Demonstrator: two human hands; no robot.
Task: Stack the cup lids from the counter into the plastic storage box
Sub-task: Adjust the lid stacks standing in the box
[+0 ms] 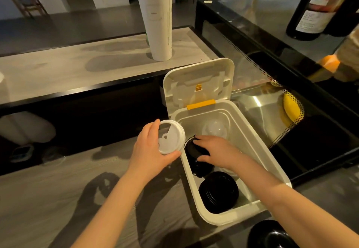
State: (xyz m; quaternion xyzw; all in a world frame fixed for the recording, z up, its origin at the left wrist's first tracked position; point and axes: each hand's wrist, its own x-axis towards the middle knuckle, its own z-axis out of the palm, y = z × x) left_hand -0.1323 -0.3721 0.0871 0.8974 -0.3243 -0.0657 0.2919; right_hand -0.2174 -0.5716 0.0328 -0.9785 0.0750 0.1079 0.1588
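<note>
- While the left hand [149,150] is raised just outside the storage box [223,216], its thumb and fingers curl round the edge of a white lid [171,137], held tilted beside the box's left rim.
- Right hand [215,150] reaches inside the box, fingers and thumb set apart and bent over a black lid [194,148], gripping its opposite edges.
- More black lids show beneath that one.
- A tilted stack of black lids [218,192] fills the near end; a clear dome lid [214,129] lies at the far end.
- The box stands on the grey counter [58,199], its hinged cover [198,80] standing open.
- Nested paper cups [155,20] stand on the shelf behind.
</note>
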